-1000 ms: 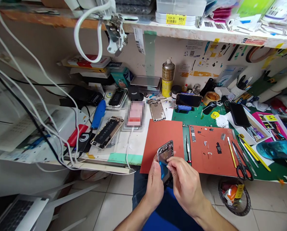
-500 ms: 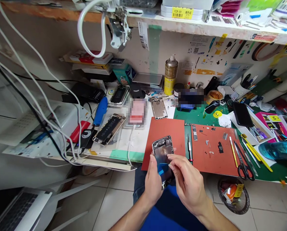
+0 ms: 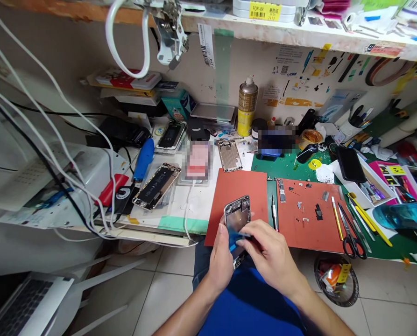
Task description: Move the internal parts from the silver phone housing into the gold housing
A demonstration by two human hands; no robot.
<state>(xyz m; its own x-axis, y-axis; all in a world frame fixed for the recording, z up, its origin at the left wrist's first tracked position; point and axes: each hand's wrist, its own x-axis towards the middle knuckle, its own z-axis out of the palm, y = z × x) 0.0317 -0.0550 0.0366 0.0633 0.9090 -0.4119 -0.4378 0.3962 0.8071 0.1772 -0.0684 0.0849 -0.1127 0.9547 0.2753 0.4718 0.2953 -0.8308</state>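
Observation:
My left hand point(image 3: 220, 262) is wrapped round the left side of an opened phone housing point(image 3: 239, 215), held tilted over my lap at the bench's front edge. The housing has a bare metal inner face with small parts along its top end. A strip of blue film point(image 3: 233, 238) lies across its lower half. My right hand point(image 3: 270, 255) pinches the film's right end between thumb and forefinger. The fingers cover the lower right of the housing. Behind it lies a red-brown mat point(image 3: 245, 186).
A second mat point(image 3: 309, 233) bears several tiny phone parts. A screwdriver point(image 3: 274, 212), scissors point(image 3: 353, 245) and yellow-handled tools point(image 3: 372, 221) lie to the right. An opened phone point(image 3: 157, 185) and an empty phone shell point(image 3: 230, 156) sit further back. A waste bin point(image 3: 336, 284) stands below the bench.
My right hand has moved slightly left and down onto the blue film, whose end now lifts towards my fingers. The phone housing has turned and tilted a little in my left hand.

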